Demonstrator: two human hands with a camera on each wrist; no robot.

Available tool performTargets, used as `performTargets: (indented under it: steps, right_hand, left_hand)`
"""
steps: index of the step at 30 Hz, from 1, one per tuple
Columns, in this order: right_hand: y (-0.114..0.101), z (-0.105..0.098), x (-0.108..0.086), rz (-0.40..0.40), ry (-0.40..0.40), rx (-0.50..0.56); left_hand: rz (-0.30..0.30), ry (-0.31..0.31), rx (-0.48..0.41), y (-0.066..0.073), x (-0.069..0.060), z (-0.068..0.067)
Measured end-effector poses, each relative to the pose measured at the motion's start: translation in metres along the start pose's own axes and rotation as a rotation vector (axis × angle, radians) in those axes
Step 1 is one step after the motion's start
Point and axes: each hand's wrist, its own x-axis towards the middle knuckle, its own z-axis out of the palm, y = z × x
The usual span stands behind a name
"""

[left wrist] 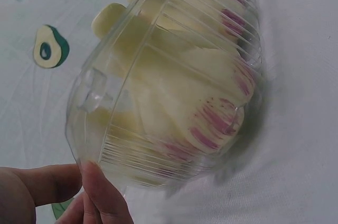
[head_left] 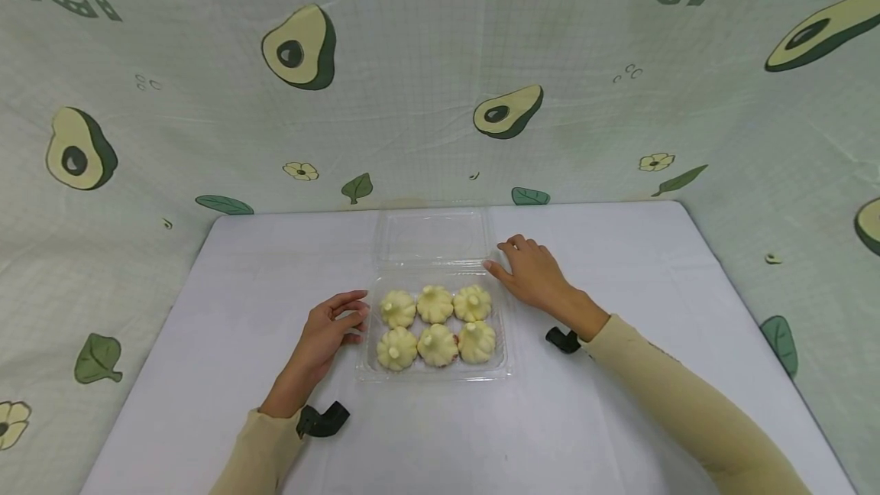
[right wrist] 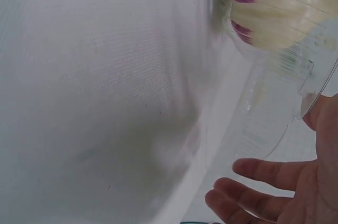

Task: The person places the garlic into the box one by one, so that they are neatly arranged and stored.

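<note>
A clear plastic clamshell box (head_left: 440, 374) lies on the table with its lid (head_left: 433, 237) folded open at the back. Inside sit several pale garlic bulbs (head_left: 438, 344) in two rows of three, purple-streaked low down in the left wrist view. My left hand (head_left: 330, 334) is at the box's left side; thumb and finger (left wrist: 108, 195) pinch the rim there. At the back right corner, near the hinge, my right hand (head_left: 536, 273) has its thumb touching the rim and its other fingers (right wrist: 264, 174) spread beside the lid.
A white cloth (head_left: 584, 418) covers the table. Behind it and along both sides hangs a pale curtain (head_left: 412, 59) printed with avocados and leaves. Black wrist mounts (head_left: 323, 420) stick out from both sleeves.
</note>
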Motion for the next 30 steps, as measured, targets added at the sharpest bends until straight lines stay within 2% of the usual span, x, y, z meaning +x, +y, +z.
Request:
performTargets:
  steps: [17,30]
  right_hand:
    - [-0.0026,0.0021,-0.0027,-0.009,0.070,0.047]
    - [-0.0011,0.0009,-0.0093,-0.029,0.091,0.060]
  left_hand:
    - [0.007,0.003,0.003,-0.0006,0.0004,0.0011]
    - [0.007,-0.004,0.014,-0.0018,0.0011,0.0012]
